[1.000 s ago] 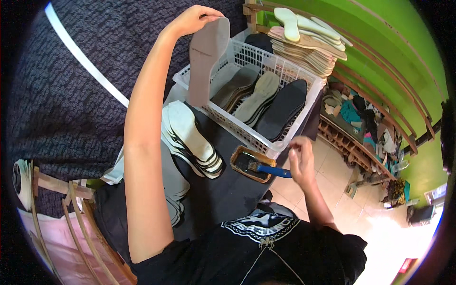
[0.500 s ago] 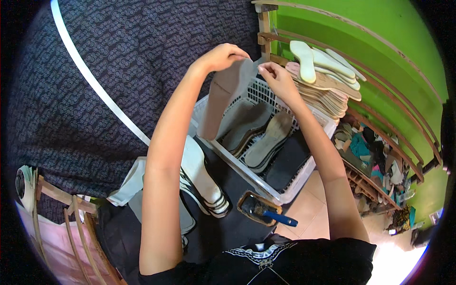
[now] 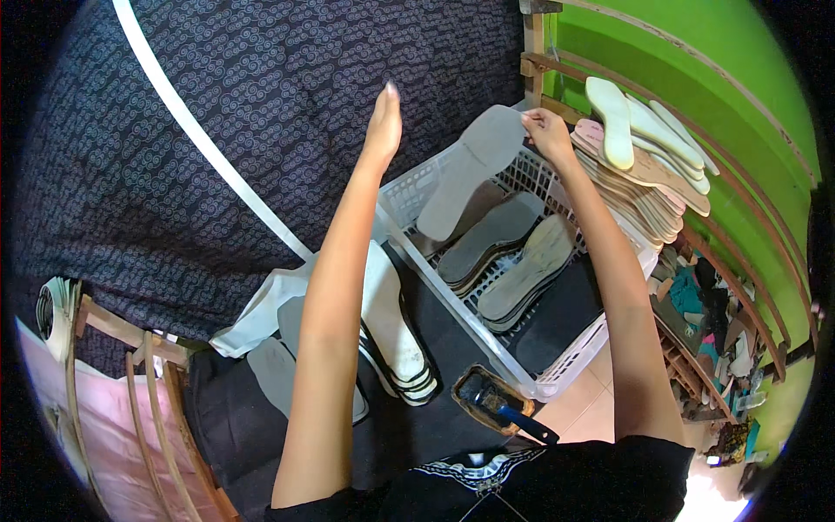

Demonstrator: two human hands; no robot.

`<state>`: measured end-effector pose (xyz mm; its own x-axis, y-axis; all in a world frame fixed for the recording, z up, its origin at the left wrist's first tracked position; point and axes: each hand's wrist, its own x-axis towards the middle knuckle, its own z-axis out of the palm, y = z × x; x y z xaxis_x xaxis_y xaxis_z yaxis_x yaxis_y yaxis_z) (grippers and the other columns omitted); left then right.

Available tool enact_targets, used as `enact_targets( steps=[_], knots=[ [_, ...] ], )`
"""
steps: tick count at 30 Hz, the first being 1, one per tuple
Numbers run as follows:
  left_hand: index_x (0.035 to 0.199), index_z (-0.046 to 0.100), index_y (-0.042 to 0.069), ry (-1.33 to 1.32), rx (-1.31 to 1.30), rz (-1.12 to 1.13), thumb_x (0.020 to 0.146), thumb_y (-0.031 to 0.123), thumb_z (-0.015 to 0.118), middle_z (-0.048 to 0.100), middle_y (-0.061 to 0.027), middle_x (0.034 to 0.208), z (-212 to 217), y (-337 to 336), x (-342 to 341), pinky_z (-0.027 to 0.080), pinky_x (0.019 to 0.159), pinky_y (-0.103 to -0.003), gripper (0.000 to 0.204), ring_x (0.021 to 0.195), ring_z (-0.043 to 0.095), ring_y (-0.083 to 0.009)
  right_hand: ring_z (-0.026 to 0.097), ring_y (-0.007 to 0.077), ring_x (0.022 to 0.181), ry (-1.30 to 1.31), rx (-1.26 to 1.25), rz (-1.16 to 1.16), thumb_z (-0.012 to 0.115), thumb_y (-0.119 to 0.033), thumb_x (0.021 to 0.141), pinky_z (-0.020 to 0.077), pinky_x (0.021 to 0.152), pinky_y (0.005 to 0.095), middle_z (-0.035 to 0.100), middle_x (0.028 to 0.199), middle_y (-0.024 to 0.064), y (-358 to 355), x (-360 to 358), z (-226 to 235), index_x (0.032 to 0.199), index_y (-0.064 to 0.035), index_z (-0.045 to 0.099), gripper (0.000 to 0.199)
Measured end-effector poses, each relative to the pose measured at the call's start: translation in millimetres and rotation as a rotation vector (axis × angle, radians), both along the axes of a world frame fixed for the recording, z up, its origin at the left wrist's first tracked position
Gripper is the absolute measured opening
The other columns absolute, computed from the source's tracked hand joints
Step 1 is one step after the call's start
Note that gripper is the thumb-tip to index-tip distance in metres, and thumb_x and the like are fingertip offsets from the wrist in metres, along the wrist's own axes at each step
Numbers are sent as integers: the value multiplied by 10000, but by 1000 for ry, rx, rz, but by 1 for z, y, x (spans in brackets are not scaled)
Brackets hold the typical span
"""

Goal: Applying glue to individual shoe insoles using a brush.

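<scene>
A grey insole [image 3: 474,170] hangs tilted over the far left part of a white plastic crate [image 3: 465,317]. My right hand [image 3: 548,137] pinches its rounded upper end between thumb and fingers. To the left, my left hand [image 3: 384,126] is raised with its fingers stretched out, apart from the insole and holding nothing. Inside the crate lie a stack of dark grey insoles [image 3: 491,239] and a stack of worn, lighter insoles [image 3: 528,270]. A black sheet [image 3: 561,317] covers the crate's near right part.
White insoles with black edges [image 3: 396,326] are stacked by my left forearm, near grey insole pieces [image 3: 271,374]. A tray with a blue-handled brush [image 3: 496,400] sits close to my body. Beige insoles [image 3: 631,187] are piled right of the crate, beside a wooden rack [image 3: 739,209].
My left hand has let go of the grey insole and moved away to the left. The right hand now holds it alone, its broad face turned to view.
</scene>
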<state>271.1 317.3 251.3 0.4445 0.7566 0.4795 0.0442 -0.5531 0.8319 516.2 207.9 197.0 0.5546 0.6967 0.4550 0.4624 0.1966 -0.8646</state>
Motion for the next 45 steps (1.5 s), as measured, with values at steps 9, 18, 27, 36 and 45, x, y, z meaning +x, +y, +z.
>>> enact_targets(
  steps=[9, 18, 27, 36, 45],
  knots=[
    [1251, 242, -21, 24, 85, 207, 873, 445, 130, 261, -195, 1289, -100, 7, -16, 145, 1000, -318, 611, 1216, 219, -268, 583, 285, 659, -15, -152, -80, 574, -195, 689, 449, 612, 341, 585, 726, 178, 55, 6, -99, 759, 28, 553, 235],
    [1217, 316, -2, -50, 70, 236, 874, 452, 111, 377, -169, 1215, -114, -4, -34, 191, 975, -303, 604, 1163, 315, -248, 555, 334, 856, -214, -591, -179, 563, -174, 715, 438, 735, 389, 576, 871, 203, 52, -31, -93, 832, -25, 581, 191],
    [1191, 352, 1, -65, 17, 275, 877, 443, 115, 430, -157, 1172, -100, -30, -25, 221, 962, -310, 591, 1131, 364, -245, 505, 296, 949, -667, -724, -320, 461, -54, 741, 471, 720, 370, 561, 939, 168, 35, -45, -73, 840, 3, 590, 173],
    [1137, 396, -11, -171, 262, 316, 897, 263, 214, 417, -179, 1169, -109, -32, -59, 254, 949, -330, 407, 1115, 367, -293, 499, 376, 887, -728, -346, -76, 506, -234, 775, 410, 780, 410, 540, 952, 206, 20, -93, -16, 912, -11, 585, 273],
    [1126, 418, 80, -460, 147, 479, 888, 392, 186, 450, -77, 1141, -83, -62, -179, 296, 868, -347, 455, 1041, 398, -198, 517, 335, 910, -690, -128, 419, 519, -302, 762, 401, 810, 362, 555, 960, 201, 41, -222, 23, 956, -20, 580, 347]
  ],
)
